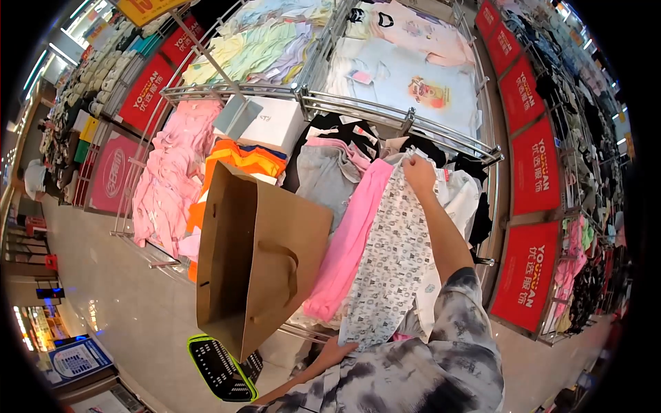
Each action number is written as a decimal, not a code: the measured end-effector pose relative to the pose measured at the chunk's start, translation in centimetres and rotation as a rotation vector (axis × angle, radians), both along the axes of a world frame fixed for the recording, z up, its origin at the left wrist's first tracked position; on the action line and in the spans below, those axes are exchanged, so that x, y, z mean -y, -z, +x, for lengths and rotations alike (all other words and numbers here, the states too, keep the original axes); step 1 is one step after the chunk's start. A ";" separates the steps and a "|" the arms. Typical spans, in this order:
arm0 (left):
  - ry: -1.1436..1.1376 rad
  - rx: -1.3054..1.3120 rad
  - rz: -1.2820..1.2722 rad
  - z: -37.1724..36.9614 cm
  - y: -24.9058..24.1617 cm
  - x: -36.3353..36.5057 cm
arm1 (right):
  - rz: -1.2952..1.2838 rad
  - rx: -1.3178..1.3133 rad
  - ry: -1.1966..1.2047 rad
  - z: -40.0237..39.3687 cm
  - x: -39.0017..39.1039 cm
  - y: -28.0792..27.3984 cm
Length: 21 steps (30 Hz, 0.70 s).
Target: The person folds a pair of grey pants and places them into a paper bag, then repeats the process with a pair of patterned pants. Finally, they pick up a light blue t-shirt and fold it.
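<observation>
A pair of white pants (389, 255) with a grey letter print lies stretched lengthwise over the clothes on the rack. At its far end, my right hand (418, 173) is closed on the top of the fabric. My left hand (336, 352) pinches the near end at its lower left corner, its fingers partly hidden. Long pink pants (348, 241) lie directly left of the printed ones. A brown paper bag (286, 234) with a handle stands tilted left of the pink pants, its mouth facing left.
Grey folded clothing (327, 175), orange clothing (241, 158) and a white box (274, 124) sit farther back. Metal rails (351, 103) divide the display. Pink garments (179, 172) hang at left. A black basket with a green rim (222, 368) is below the bag. Red signs (527, 268) line the right side.
</observation>
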<state>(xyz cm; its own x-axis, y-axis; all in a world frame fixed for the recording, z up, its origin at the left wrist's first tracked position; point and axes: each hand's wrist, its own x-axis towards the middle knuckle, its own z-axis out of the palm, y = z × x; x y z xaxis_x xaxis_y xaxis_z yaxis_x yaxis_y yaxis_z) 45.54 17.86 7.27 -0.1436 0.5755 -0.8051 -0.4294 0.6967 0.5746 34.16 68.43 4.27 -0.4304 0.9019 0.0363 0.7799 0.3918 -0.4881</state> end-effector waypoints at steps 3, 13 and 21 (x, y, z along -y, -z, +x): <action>-0.023 0.024 0.021 -0.2 0.9 0.9 | -0.067 -0.063 0.022 -2.3 0.5 -0.9; 0.080 -0.225 -0.117 -1.2 2.1 -0.5 | -0.181 -0.024 -0.009 -2.0 -0.4 1.6; 0.226 -0.977 -0.010 -5.3 -3.1 -2.3 | -0.326 -0.864 0.030 12.8 10.0 0.2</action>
<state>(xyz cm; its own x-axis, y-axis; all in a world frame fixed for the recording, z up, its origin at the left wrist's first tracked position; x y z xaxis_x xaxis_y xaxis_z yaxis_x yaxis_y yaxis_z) 40.20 20.21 10.39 -0.6329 0.6645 -0.3972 0.3708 0.7106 0.5980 46.95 58.41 4.11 -0.3481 0.9344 0.0760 0.1012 0.1180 -0.9878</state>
